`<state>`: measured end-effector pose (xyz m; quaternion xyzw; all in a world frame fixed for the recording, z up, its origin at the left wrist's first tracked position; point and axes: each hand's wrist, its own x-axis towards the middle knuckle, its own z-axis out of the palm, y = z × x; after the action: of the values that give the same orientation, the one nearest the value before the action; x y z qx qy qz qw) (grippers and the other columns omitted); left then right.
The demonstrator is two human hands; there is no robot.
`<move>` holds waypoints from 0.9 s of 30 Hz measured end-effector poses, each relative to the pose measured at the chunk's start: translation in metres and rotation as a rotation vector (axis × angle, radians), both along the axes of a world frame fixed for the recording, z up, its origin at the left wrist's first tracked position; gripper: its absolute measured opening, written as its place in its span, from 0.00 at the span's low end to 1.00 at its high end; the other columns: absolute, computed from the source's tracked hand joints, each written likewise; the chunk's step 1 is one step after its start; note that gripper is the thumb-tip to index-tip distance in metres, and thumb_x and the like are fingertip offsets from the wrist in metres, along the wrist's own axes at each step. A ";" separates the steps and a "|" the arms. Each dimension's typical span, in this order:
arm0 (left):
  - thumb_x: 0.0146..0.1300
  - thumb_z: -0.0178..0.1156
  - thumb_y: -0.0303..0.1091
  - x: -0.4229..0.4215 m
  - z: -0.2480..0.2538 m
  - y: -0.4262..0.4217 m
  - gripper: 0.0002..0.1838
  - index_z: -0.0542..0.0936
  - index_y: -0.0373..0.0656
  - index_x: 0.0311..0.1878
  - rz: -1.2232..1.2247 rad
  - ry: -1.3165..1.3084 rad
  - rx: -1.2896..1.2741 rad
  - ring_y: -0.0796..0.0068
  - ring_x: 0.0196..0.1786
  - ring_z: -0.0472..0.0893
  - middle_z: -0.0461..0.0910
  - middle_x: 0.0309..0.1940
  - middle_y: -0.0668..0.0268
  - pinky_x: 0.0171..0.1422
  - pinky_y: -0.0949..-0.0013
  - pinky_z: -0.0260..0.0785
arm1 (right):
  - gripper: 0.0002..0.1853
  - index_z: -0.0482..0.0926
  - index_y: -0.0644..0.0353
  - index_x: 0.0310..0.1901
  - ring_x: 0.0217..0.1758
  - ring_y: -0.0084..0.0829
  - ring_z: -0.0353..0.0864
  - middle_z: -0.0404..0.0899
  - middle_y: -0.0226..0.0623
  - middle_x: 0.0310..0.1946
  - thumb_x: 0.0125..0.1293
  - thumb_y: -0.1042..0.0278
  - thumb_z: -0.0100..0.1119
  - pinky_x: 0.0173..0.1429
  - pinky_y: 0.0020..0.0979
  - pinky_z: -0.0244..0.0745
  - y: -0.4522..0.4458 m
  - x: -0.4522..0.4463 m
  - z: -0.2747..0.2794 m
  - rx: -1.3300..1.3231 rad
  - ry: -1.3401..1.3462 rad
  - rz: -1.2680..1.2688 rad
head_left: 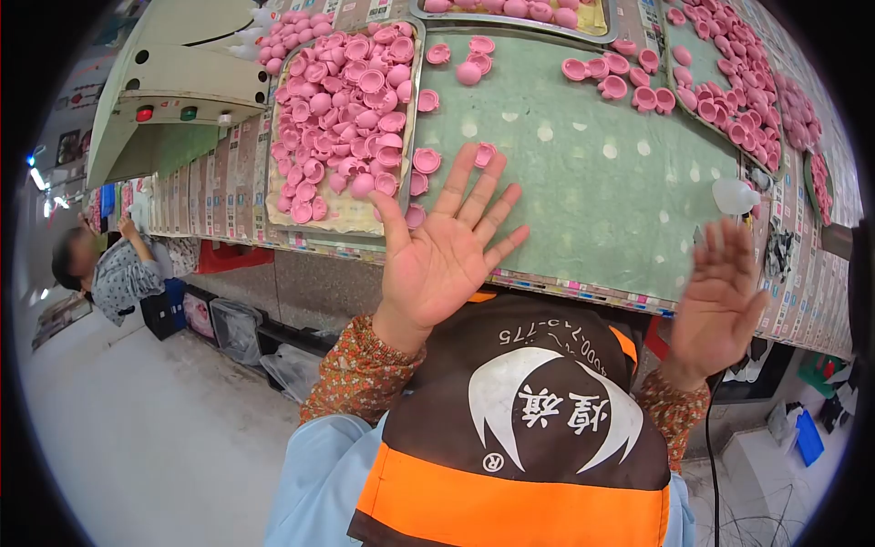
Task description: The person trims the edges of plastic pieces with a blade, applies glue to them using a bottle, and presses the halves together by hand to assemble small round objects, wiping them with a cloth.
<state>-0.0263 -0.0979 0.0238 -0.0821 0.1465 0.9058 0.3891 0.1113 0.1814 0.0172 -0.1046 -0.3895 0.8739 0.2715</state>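
My left hand (447,260) is held palm up toward me over the table's front edge, fingers spread, holding nothing. Its fingertips overlap the green mat (583,173), and one small pink hollow shell (485,154) shows right by them. The thumb is nearest a tray (412,118) heaped with pink shells (346,109). My right hand (715,305), slightly blurred, is raised with its palm toward me and fingers stretched; it is empty too. A translucent white bottle (735,195) stands just beyond its fingertips.
Pink parts (612,87) lie scattered at the mat's back right, and a second tray (602,38) sits behind. More pink pieces (738,109) fill the right side. A cream machine (187,73) with buttons stands left. Another person (128,269) sits at far left.
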 end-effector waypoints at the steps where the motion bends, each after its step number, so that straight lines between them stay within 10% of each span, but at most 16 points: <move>1: 0.63 0.34 0.82 0.001 -0.001 0.001 0.53 0.44 0.57 0.84 0.000 -0.008 0.000 0.55 0.85 0.41 0.39 0.85 0.66 0.84 0.39 0.33 | 0.42 0.55 0.70 0.77 0.81 0.48 0.56 0.57 0.54 0.78 0.79 0.37 0.33 0.80 0.43 0.56 -0.013 -0.002 -0.005 -0.140 0.150 0.225; 8: 0.58 0.34 0.86 0.004 -0.005 0.002 0.58 0.40 0.59 0.84 -0.010 -0.009 0.090 0.54 0.85 0.38 0.36 0.85 0.66 0.84 0.36 0.30 | 0.53 0.37 0.64 0.81 0.87 0.39 0.35 0.34 0.47 0.84 0.72 0.24 0.34 0.86 0.44 0.36 -0.084 -0.029 -0.004 -0.666 -0.028 0.477; 27: 0.59 0.36 0.84 0.010 -0.022 0.006 0.55 0.44 0.62 0.83 -0.021 -0.126 0.122 0.55 0.85 0.44 0.44 0.84 0.63 0.84 0.38 0.35 | 0.52 0.39 0.63 0.81 0.87 0.40 0.35 0.36 0.45 0.84 0.72 0.25 0.35 0.86 0.47 0.34 -0.080 -0.039 -0.021 -0.825 -0.021 0.473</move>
<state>-0.0164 -0.0917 0.0021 -0.1137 0.0669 0.9019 0.4113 0.0720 0.1013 -0.0038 -0.1209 -0.0258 0.9923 -0.0030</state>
